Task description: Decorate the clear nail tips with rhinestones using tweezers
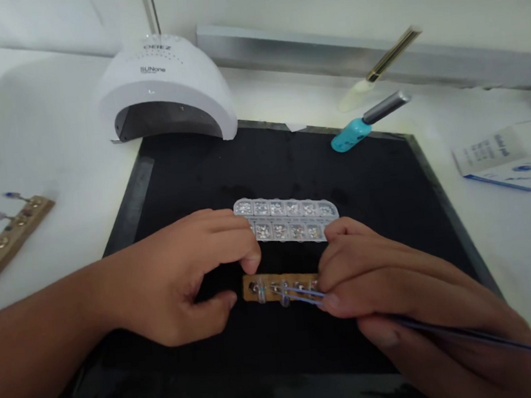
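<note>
A small wooden strip (250,290) with several clear nail pieces on it lies on the black mat (188,369). My right hand (372,282) is closed on blue tweezers (305,296), whose tips reach over the strip's nail pieces. At the strip's left end, my left hand (192,268) has thumb and fingers apart, with nothing between them. Just behind the strip sits a clear compartment case (286,217) filled with small shiny stones; the fingers of my left hand overlap its left end, and my right hand hides its near right corner.
A white lamp (164,77) stands at the mat's back left. Behind on the right are a turquoise bottle (351,136) and a pale bottle (356,93). Another wooden strip (15,235) lies far left, a printed card (510,156) far right.
</note>
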Tool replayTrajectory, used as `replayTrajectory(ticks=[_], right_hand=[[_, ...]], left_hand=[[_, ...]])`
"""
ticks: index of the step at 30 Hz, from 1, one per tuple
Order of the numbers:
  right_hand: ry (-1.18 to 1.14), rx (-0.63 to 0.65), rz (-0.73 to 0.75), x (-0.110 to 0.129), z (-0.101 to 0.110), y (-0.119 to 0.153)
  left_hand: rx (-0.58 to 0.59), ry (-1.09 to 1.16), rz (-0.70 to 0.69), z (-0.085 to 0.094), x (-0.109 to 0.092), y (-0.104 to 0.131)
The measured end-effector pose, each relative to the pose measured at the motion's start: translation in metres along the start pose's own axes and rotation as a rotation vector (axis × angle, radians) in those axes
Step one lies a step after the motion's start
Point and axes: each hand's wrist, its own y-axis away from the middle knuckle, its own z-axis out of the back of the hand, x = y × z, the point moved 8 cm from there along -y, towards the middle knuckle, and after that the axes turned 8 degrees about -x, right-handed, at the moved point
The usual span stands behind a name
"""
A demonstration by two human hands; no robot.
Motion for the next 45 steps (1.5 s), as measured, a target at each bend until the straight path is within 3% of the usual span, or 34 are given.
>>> replayTrajectory(ticks=[7,16,21,24,26,29,34,40,45], right_hand=[[-0.015,-0.022,0.066,-0.004,0.003,-0.003],[-0.186,-0.393,-0.072,-0.043,0.041,0.010],[-0.333,-0.431,-0.131,-0.061,0.043,0.016],[-0.416,-0.434,-0.186,-0.070,0.040,0.016],[-0.467,-0.449,-0.236,-0.077,0.039,0.016],[-0.522,-0.477,-0.298,-0.084,0.039,0.016],[-0.560,-0.465,-0.356,-0.086,0.037,0.014],[-0.568,-0.426,-0.362,-0.083,0.037,0.011],[-0.534,-0.397,-0.328,-0.080,0.037,0.013]], left_hand=[[-0.034,0.011,-0.025,0.003,-0.002,0.002],[-0.266,-0.119,0.045,0.021,0.010,-0.003],[-0.239,-0.275,0.123,0.024,-0.005,-0.015],[-0.095,-0.451,0.007,0.015,-0.018,-0.038],[0.050,-0.591,-0.069,0.003,-0.016,-0.052],[0.144,-0.674,-0.150,-0.010,-0.006,-0.065],[0.135,-0.734,-0.275,-0.023,0.001,-0.063],[0.002,-0.833,-0.474,-0.025,-0.014,-0.058],[-0.058,-0.770,-0.470,-0.019,-0.013,-0.059]])
